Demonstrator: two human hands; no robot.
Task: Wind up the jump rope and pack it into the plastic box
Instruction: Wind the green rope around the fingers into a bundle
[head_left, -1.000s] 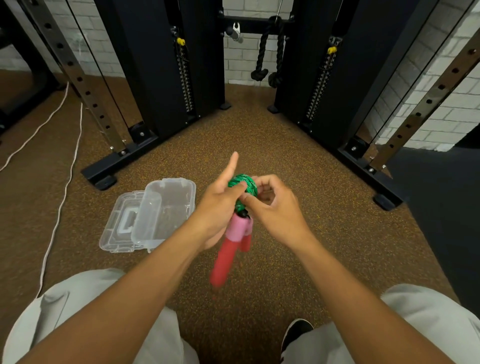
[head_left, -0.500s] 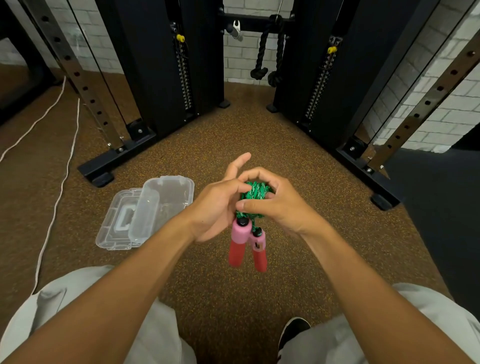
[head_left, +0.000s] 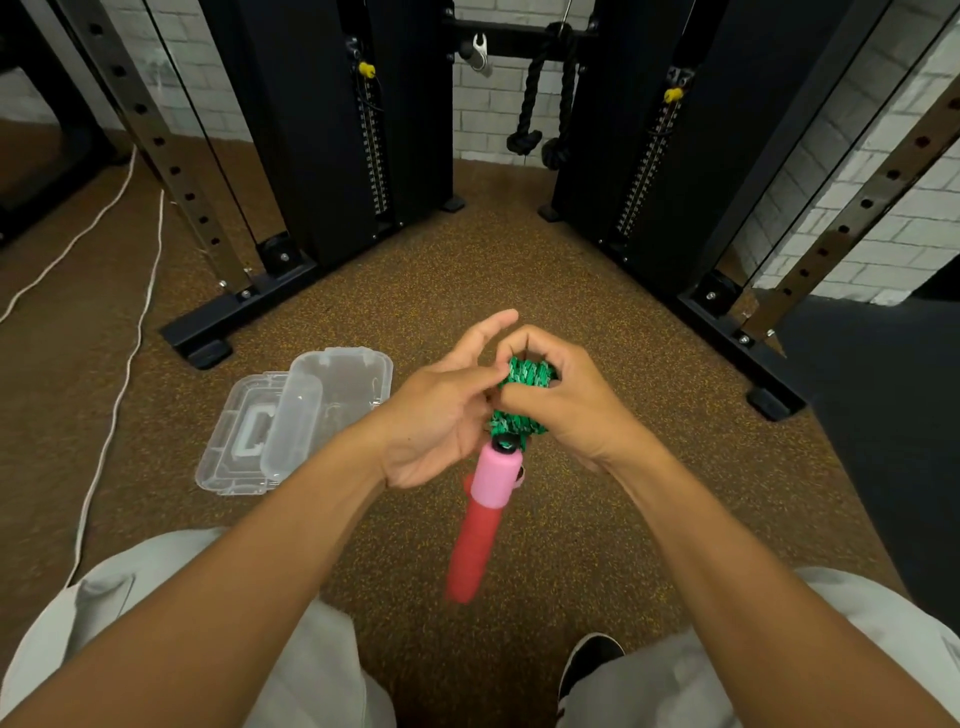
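From where I'm watching, the jump rope (head_left: 522, 400) is up in the air between both hands, well above the floor (head_left: 415, 270). The green cord is bundled into a tight wad, and the right hand (head_left: 566, 405) has its fingers curled over the top and its thumb across the front, so it's clearly gripping that bundle. The left hand (head_left: 441, 415) sits just beside it on the left, thumb pressed against the cord; its index finger sticks out straight past the bundle. I can't tell what its other fingers are doing since they're tucked behind the palm.

The handle (head_left: 480, 525), pink at the top and red lower down, hangs straight down below the wad, a bit blurry, not touched by either hand as far as I can see. A sliver of pink peeks out behind it, too hidden to say what it is.

The plastic box (head_left: 337, 384) is on the floor to the left of the hands, open, with its clear lid (head_left: 244, 436) flipped out flat to its left. The rope is apart from it. A white cable (head_left: 111, 415) runs along the floor further left.
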